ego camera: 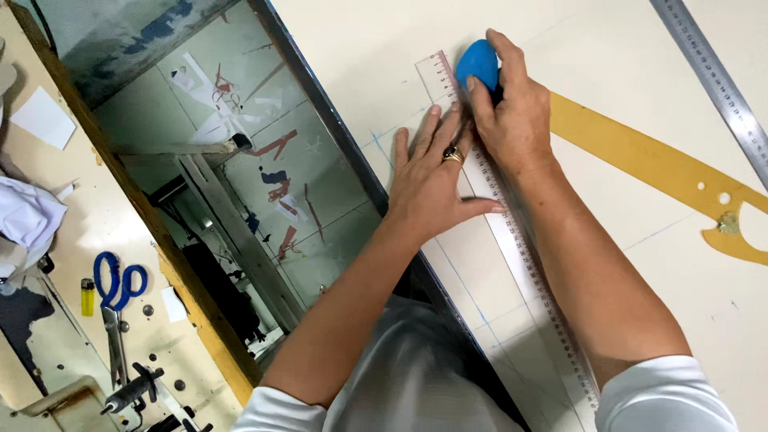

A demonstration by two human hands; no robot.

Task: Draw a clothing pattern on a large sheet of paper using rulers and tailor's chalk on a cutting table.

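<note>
My left hand [432, 176] lies flat, fingers spread, pressing on a long clear ruler [528, 272] that runs across the pale fabric [608, 56] on the table. A ring sits on one finger. My right hand [512, 112] is closed around a blue piece of tailor's chalk [477, 62] at the ruler's far end, its edge against the ruler. Thin blue chalk lines [464, 288] show on the fabric beside the ruler.
A yellow curved pattern ruler [648, 156] lies right of my right hand. A metal ruler [720, 80] crosses the top right corner. Left, on a lower bench, lie blue-handled scissors [116, 288], a yellow lighter [87, 296] and white cloth [28, 220]. The table's dark edge [336, 128] runs diagonally.
</note>
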